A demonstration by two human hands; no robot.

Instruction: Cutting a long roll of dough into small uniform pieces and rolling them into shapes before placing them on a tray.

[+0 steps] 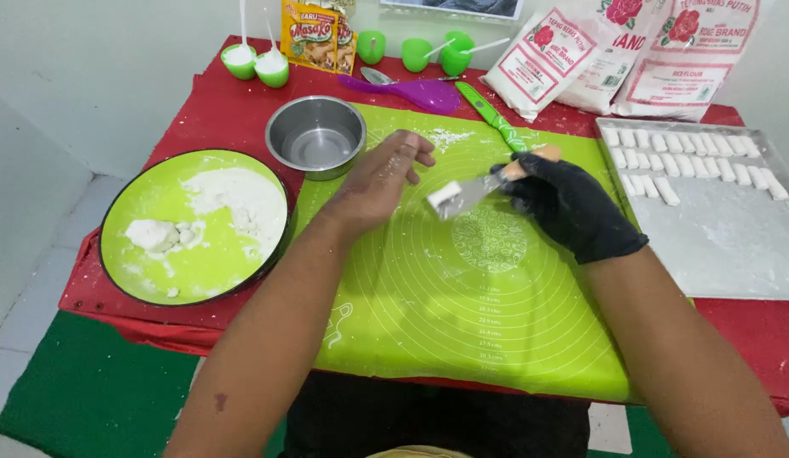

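Lifting dough pc [443, 195] w/ scraper [471, 192], right hand [564, 203]; white flour bags [619, 55] behind.

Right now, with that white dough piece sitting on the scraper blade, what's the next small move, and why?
Probably swing the right hand rightward and slide the dough piece off the scraper onto the metal tray. The piece rests on the blade tip, matching pieces already lie in rows there, and bare tray remains below them. The left hand hovers beside it.
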